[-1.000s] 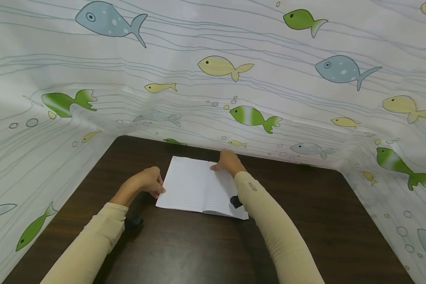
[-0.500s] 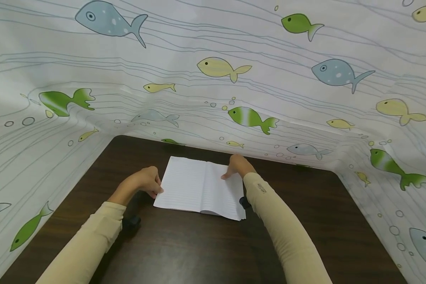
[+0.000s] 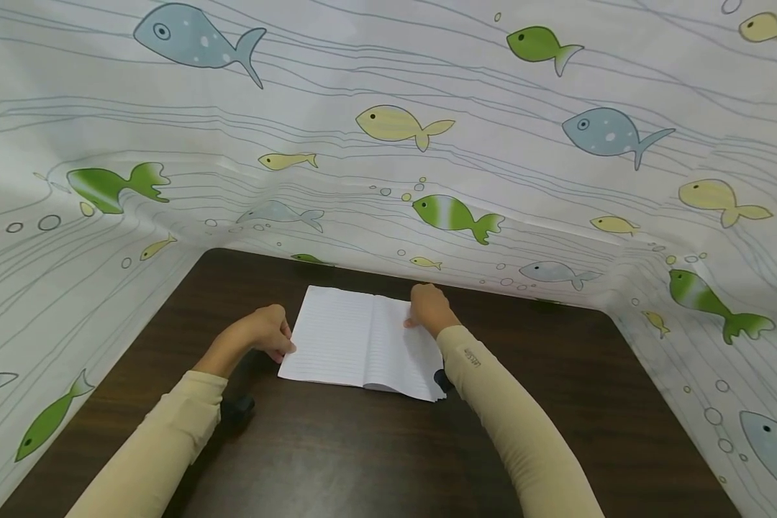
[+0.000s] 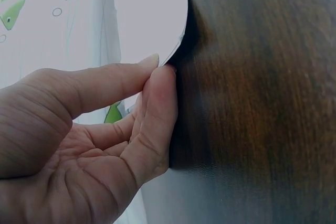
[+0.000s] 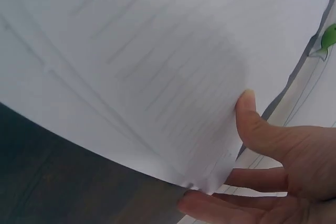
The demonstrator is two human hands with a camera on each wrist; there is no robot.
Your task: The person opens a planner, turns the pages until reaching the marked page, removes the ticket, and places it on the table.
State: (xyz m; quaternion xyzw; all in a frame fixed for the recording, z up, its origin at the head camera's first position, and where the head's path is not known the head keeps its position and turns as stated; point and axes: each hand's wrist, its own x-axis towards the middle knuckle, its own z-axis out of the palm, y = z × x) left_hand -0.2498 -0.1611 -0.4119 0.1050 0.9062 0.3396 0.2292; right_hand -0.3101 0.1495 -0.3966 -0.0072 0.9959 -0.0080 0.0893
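An open notebook (image 3: 333, 338) with white ruled pages lies on the dark table, its spine fold running down the middle. At its left edge my left hand (image 3: 270, 332) pinches the paper. Seen from the left wrist, the thumb (image 4: 115, 80) lies on top of the notebook's corner (image 4: 149, 14) and the index finger beneath it. My right hand (image 3: 430, 308) is at the right page's outer edge. In the right wrist view its thumb (image 5: 252, 124) presses on the lined page (image 5: 147, 77), while the other fingers (image 5: 226, 205) reach under the edge. The right page bulges slightly near the fold.
The brown wood table (image 3: 337, 460) spreads around the notebook. White fabric with printed fish (image 3: 404, 122) rises behind and on both sides of it. Dark wrist devices (image 3: 236, 406) sit under the sleeves.
My right hand has slid right across the page to its outer edge, and its fingers have closed on the edge. The left hand keeps its pinch on the left edge.
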